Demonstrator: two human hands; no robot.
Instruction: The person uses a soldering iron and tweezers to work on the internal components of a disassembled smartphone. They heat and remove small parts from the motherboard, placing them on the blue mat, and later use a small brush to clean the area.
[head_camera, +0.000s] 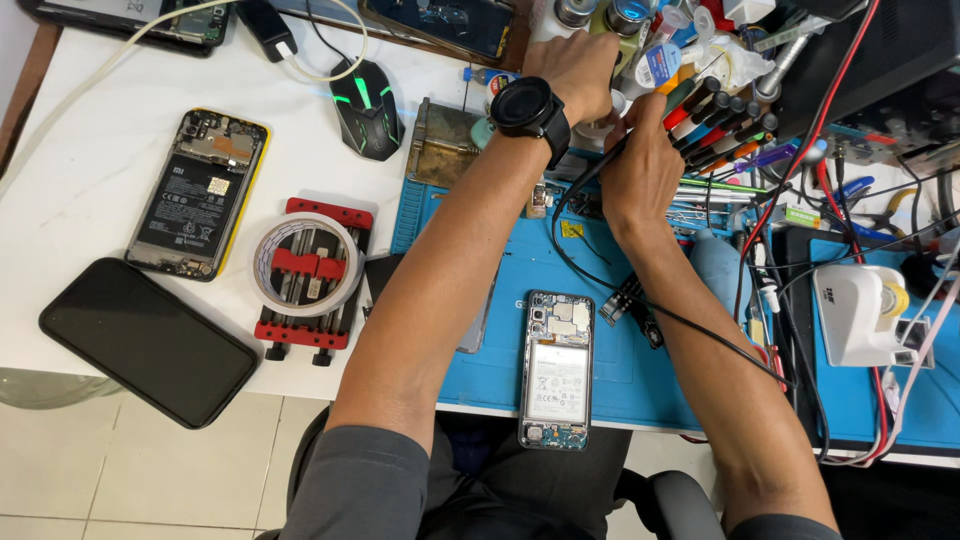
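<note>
Left hand, black round wristwatch on its wrist: reached to the far edge of the bench, fingers curled down among small bottles and jars; whether they grip anything cannot be told.

Right hand, just beside the left: fingers closed round a slim black pen-shaped corded tool, tip pointing toward the left hand; its thin black cable trails back along the right forearm.

Rack of upright markers and pens with red and black caps: just beyond the right hand.

Opened smartphone with bare white battery: on the blue work mat, between the forearms, well nearer the body than both hands.

Red clamp fixture with a tape roll: well left of the left arm.
</note>
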